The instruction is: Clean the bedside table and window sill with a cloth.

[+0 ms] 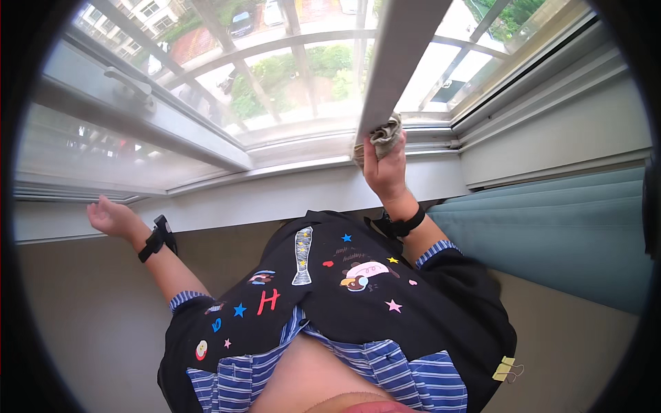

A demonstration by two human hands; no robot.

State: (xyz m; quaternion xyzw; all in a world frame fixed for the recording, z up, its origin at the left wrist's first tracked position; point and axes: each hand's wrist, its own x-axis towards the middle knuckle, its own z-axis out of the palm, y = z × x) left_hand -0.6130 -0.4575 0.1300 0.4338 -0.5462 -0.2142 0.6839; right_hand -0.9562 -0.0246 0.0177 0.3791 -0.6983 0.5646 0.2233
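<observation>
My right hand [386, 168] grips a crumpled beige-grey cloth [386, 133]. The cloth presses against the lower end of a white upright window frame bar [397, 62], just above the sill. Over at the left, my left hand [111, 217] rests by the white window sill [289, 196], fingers loosely curled and holding nothing that I can see. Behind the frame bar runs the sliding window's bottom track [428, 138]. Each wrist carries a black strapped device.
A white window handle [131, 88] sticks out from the left frame. Outside the glass stand metal guard bars [304, 72]. A blue-green curtain [547, 232] hangs at the right, beside the white side frame [557, 113]. A yellow binder clip [503, 368] is on my dark top.
</observation>
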